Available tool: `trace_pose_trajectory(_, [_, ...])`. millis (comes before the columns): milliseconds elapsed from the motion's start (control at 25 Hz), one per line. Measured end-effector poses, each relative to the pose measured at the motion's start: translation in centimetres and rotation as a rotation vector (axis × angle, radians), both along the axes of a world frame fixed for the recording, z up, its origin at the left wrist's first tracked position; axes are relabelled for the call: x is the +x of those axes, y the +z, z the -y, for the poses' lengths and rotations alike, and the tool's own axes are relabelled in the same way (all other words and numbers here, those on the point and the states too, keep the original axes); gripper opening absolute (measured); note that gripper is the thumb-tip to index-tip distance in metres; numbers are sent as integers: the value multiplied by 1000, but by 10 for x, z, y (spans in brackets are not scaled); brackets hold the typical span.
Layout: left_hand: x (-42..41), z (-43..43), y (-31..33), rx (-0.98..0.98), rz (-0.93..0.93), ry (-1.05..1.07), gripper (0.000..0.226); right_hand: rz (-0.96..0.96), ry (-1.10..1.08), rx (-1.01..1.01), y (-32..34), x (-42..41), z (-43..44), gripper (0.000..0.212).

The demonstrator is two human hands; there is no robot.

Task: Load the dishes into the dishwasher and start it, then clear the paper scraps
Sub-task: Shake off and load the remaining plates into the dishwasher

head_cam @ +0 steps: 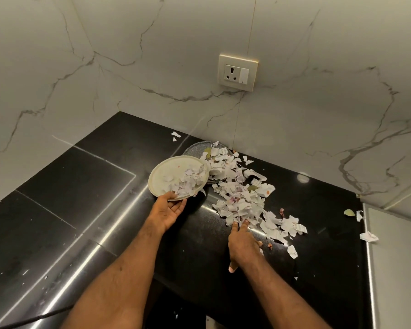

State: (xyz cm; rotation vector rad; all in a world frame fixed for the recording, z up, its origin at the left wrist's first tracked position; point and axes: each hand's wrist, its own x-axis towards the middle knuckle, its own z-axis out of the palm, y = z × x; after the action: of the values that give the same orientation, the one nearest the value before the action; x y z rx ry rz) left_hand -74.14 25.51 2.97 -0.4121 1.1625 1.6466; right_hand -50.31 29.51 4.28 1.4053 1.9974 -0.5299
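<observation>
Paper scraps (pixel 242 198) touch straight right fingers (pixel 246 223) (left fingers (pixel 179 206) grip the plate (pixel 166 170)).

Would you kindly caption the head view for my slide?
Left hand holds a plate; right hand touches paper scraps on the counter.

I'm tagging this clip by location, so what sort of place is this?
Most likely a home kitchen: a polished black counter, a marble-look wall with a power socket, and a cream plate amid paper scraps.

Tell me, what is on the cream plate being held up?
Torn paper scraps lie piled on the right half of the cream plate, which the left hand holds by its near rim. The plate's surface under the pile is covered.
</observation>
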Motion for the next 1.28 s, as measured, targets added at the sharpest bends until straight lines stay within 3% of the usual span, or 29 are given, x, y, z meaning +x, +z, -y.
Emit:
trace_pose_trajectory(240, [39, 23, 18, 55, -76, -57, 45, -35, 130, 13, 5, 14, -7, 149])
trace_pose_trajectory(400, [53, 35, 28, 45, -126, -94, 38, -93, 268, 63, 23, 31, -6, 144])
trace_pose_trajectory(480, [56, 40, 33, 33, -154, -103, 36, -163, 289, 83, 25, 43, 1, 131])
trace_pose_trajectory(560, [59, 44, 36, 26, -170, -122, 35, -322, 229, 123, 24, 56, 15, 106])
trace_pose_trajectory(680, [68, 44, 42, 30, -193, -193, 32, -765, 133, 298, 29, 73, 26, 72])
trace_pose_trajectory(800, [79, 38, 47, 58, -220, -236, 34, -1080, 230, 225, 53, 68, 19, 57])
trace_pose_trajectory(920, [88, 30, 53, 81, -261, -305, 36, -1034, 462, 77, 66, 48, 10, 59])
trace_pose_trajectory(1120, [90, 32, 63, 165, -349, -436, 34, -838, 526, 47, 51, 21, -16, 69])
trace_pose_trajectory(1200, [86, 36, 66, 164, -368, -447, 33, -790, 493, 44, 48, 14, -32, 67])
trace_pose_trajectory(1280, [80, 40, 67, 127, -406, -451, 35, -793, 303, 48, 43, 10, -50, 75])
